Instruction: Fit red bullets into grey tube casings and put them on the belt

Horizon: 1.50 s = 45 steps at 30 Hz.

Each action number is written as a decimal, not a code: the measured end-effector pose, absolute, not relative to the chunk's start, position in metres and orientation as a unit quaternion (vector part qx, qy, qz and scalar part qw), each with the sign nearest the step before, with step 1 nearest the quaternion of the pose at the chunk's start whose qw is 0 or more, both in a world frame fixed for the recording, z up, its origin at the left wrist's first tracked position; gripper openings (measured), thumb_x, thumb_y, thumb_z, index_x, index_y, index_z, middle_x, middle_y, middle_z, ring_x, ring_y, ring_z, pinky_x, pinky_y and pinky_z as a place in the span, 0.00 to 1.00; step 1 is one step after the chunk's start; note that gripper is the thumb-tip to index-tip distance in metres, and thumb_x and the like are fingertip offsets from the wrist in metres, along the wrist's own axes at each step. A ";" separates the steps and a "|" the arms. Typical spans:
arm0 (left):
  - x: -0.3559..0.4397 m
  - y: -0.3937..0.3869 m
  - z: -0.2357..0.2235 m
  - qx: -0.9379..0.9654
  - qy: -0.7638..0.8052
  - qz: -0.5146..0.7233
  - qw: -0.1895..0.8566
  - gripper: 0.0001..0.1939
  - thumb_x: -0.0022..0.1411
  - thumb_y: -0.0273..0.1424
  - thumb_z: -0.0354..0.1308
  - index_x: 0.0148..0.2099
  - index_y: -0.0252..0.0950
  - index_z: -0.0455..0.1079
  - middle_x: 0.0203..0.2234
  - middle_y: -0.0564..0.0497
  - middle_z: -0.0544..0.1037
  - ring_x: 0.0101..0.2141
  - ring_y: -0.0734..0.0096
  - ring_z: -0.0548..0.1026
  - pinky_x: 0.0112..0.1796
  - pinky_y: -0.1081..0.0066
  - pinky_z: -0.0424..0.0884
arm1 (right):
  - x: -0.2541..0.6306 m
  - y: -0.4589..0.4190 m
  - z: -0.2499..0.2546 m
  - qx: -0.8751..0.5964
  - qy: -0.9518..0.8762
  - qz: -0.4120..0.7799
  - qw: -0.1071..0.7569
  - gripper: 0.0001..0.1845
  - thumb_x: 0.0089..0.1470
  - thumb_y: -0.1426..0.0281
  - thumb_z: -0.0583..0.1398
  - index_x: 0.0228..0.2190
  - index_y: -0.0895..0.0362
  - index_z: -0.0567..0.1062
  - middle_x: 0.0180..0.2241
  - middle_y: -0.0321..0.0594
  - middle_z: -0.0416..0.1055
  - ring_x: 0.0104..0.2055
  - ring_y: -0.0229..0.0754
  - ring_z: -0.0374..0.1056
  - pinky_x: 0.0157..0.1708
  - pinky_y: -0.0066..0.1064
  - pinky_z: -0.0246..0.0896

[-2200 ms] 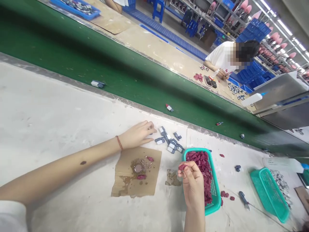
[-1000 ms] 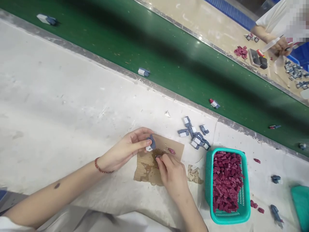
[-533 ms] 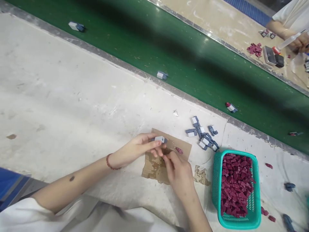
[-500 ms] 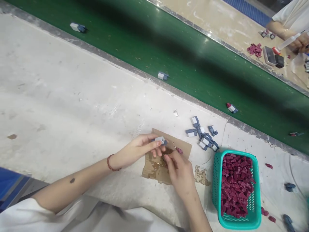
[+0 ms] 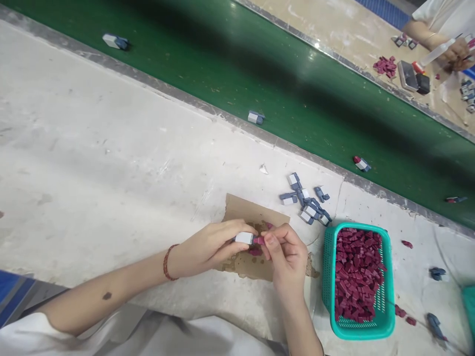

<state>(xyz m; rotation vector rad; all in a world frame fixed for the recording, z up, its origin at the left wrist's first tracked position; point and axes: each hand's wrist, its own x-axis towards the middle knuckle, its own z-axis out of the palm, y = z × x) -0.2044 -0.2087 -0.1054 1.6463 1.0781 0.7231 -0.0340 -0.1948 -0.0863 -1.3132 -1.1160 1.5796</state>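
both hands' fingers [image 5: 243,231] pinched on grey piece [image 5: 244,238] and red piece [image 5: 259,240]

The left hand [image 5: 210,245] and right hand [image 5: 287,254] cover much of the cardboard scrap [image 5: 249,213] and most of the small grey part [image 5: 244,238] (its far end unseen). A second teal basket [image 5: 469,301] is cut off at the right edge.
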 end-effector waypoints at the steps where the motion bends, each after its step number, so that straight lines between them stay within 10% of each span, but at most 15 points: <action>1: -0.204 -0.209 -0.105 0.683 0.445 0.298 0.496 0.15 0.71 0.36 0.43 0.47 0.34 0.68 0.35 0.45 0.78 0.35 0.66 0.76 0.36 0.72 0.71 | -0.035 -0.195 -0.086 -0.518 -0.444 0.620 0.387 0.20 0.53 0.54 0.62 0.22 0.55 0.68 0.15 0.28 0.58 0.17 0.32 0.53 0.19 0.25 0.53; 22: -0.197 -0.216 -0.112 0.756 0.421 0.252 0.434 0.16 0.69 0.36 0.41 0.37 0.37 0.67 0.27 0.49 0.75 0.27 0.67 0.73 0.29 0.73 0.67 | -0.036 -0.223 -0.094 -0.522 -0.491 0.577 0.393 0.15 0.56 0.59 0.58 0.23 0.55 0.67 0.18 0.28 0.61 0.21 0.34 0.58 0.24 0.26 0.56; 28: -0.196 -0.212 -0.104 0.726 0.477 0.263 0.419 0.19 0.66 0.42 0.44 0.46 0.37 0.70 0.38 0.44 0.80 0.37 0.59 0.77 0.38 0.69 0.70 | 0.047 -0.230 -0.065 -0.612 -0.650 0.275 0.358 0.10 0.60 0.65 0.54 0.35 0.55 0.75 0.33 0.40 0.73 0.35 0.43 0.68 0.35 0.32 0.63; 39: -0.215 -0.118 -0.107 0.683 0.618 0.280 0.269 0.20 0.60 0.46 0.47 0.42 0.37 0.68 0.41 0.43 0.79 0.39 0.57 0.76 0.40 0.67 0.70 | 0.128 -0.217 -0.065 -0.627 -0.771 0.111 0.030 0.12 0.60 0.72 0.54 0.42 0.53 0.75 0.40 0.44 0.74 0.43 0.50 0.70 0.39 0.37 0.65; 45: -0.196 -0.032 -0.111 0.685 0.647 0.281 0.183 0.21 0.61 0.35 0.45 0.48 0.26 0.68 0.47 0.30 0.74 0.47 0.44 0.71 0.49 0.51 0.64 | 0.119 -0.212 -0.060 -0.638 -0.765 0.089 -0.015 0.10 0.60 0.74 0.54 0.37 0.54 0.76 0.37 0.44 0.73 0.41 0.48 0.70 0.36 0.33 0.64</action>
